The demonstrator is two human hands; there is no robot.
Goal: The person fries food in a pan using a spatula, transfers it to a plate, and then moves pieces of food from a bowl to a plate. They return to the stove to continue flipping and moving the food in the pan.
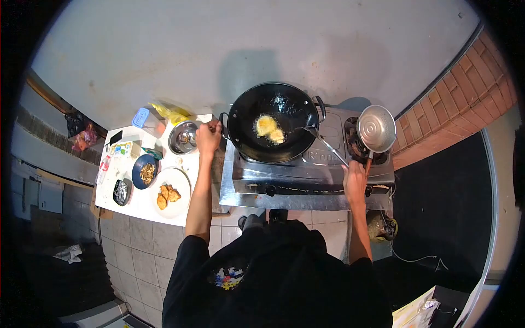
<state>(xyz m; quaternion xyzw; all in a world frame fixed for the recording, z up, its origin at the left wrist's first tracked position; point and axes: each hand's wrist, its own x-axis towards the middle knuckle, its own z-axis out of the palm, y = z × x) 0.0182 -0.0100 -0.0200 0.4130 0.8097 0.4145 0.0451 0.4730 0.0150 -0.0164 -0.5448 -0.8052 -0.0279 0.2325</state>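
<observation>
A long metal spatula (324, 143) runs on a slant from the lower right toward the upper left, its handle low near the middle right of the frame and its blade end up inside the black wok (273, 121). The right hand (354, 180) is closed around the handle's lower end, just in front of the stove (306, 175). The blade tip sits just right of two pale yellow fried pieces (270, 128) lying in oil at the centre of the wok; whether it touches them cannot be told. The spatula looks thin, silvery and straight.

The left hand (208, 136) is clenched on the wok's left side handle (223, 124), at the wok's left rim, so the wok lies between the two hands. The wok is round, dark and glossy, set on the left burner, upper centre of the frame.

On the right burner stands a small metal pot (376, 128), seen with a ridged, shiny round surface facing up.

Left of the stove a white bench (142, 205) carries a steel bowl (183, 136), a white plate (183, 202) with browned fried pieces (167, 195), a blue bowl (145, 171) of food, a small dark dish (121, 191), a blue-lidded box (143, 117) and a yellow bag (170, 113).
</observation>
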